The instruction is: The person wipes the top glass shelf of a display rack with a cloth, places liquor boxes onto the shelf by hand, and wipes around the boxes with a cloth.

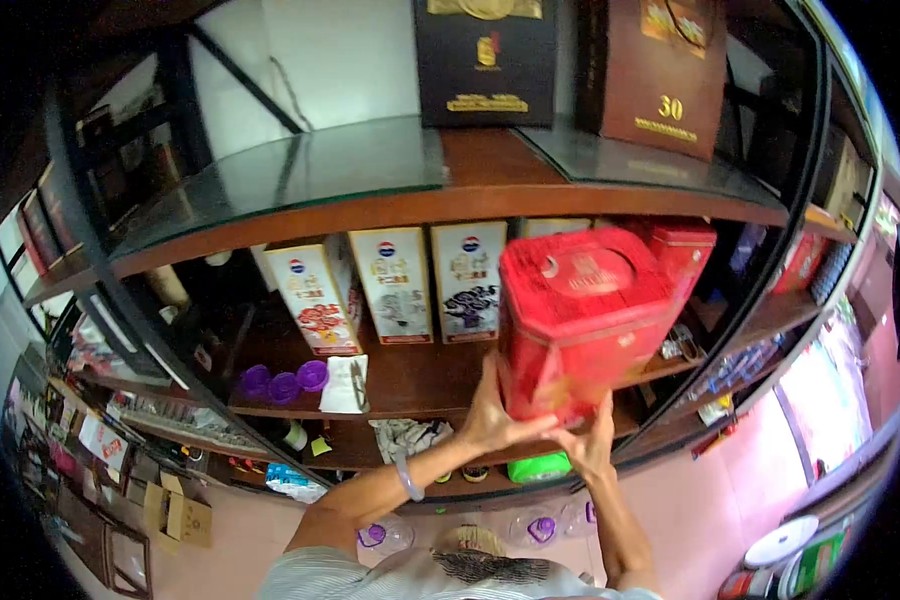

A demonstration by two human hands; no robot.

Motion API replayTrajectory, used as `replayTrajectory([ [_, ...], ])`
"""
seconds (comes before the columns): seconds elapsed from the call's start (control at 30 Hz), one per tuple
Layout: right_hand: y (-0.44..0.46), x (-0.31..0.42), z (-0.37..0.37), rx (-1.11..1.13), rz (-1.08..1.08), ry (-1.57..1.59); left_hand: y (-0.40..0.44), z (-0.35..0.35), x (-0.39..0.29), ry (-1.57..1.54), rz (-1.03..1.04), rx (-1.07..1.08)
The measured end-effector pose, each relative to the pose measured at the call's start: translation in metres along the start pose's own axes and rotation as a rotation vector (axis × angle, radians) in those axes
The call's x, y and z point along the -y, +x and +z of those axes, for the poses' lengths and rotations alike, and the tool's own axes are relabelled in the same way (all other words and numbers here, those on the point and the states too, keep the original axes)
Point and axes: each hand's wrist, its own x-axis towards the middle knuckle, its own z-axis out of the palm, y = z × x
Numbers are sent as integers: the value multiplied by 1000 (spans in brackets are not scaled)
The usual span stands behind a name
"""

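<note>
A large red box [585,320] with an oval pattern on its top is held up in front of the shelf, tilted a little. My left hand [495,415], with a pale bangle on the wrist, grips its lower left side. Around the lower right corner wraps my right hand [592,440]. Behind the box, several white boxes [388,285] stand in a row on the middle shelf [410,385]. Another red box [685,250] stands at the right of that row, partly hidden by the held one.
Above, a glass-topped shelf [350,160] bears a black box [487,60] and a brown box [660,80]. Purple lids [284,387] and a white cloth [344,385] lie at the left. Clear bottles [388,535] and a cardboard box [178,512] are on the floor.
</note>
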Motion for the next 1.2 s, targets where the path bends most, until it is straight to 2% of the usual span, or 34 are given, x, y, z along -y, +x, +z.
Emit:
replayTrajectory([
  [0.07, -14, 11, -3, -36, 72, 179, -15, 1, -14, 73, 17, 23],
  [0.1, -34, -5, -8, -32, 49, 70, -20, 2, -16, 94, 44, 67],
  [0.13, -41, -3, -15, -9, 64, 17, -17, 6, -52, 17, 125, -10],
  [0.2, -33, 37, -25, -41, 6, 16, -16, 6, -84, -73, 122, -5],
  [0.23, -31, 41, -30, -40, -83, -29, -16, 2, -96, 100, 110, 7],
  [0.3, -18, 63, -37, -96, -352, -84, -9, -3, -120, -22, 41, 84],
  [0.37, 13, 114, -46, -52, -216, 112, 3, -7, -152, -186, 11, 106],
  [0.4, 32, 136, -47, -43, -179, 250, 10, -11, -169, -173, 30, 84],
  [0.47, 62, 157, -59, 7, -279, 149, 27, -20, -197, -140, 68, 54],
  [0.5, 77, 177, -55, 16, -230, 321, 37, -25, -209, -200, 85, 92],
  [0.53, 88, 196, -54, 33, -179, 434, 43, -26, -230, -279, 92, 38],
  [0.6, 111, 215, -55, 83, -201, 404, 59, -46, -256, -268, -57, 215],
  [0.67, 133, 241, -55, 136, -189, 433, 69, -53, -272, -209, -52, 169],
  [0.77, 164, 266, -54, 218, -150, 385, 88, -70, -284, -187, -187, 130],
  [0.8, 173, 268, -48, 191, -165, 360, 90, -77, -297, -193, -313, 141],
  [0.87, 188, 276, -40, 223, -120, 355, 103, -90, -296, -196, -356, 96],
  [1.0, 211, 287, -16, 246, -123, 421, 120, -118, -300, -58, -268, 58],
  [1.07, 225, 282, -3, 222, -107, 314, 126, -129, -306, -32, -332, -50],
  [1.2, 251, 270, 32, 167, -265, 326, 149, -163, -291, -13, -221, -60],
])
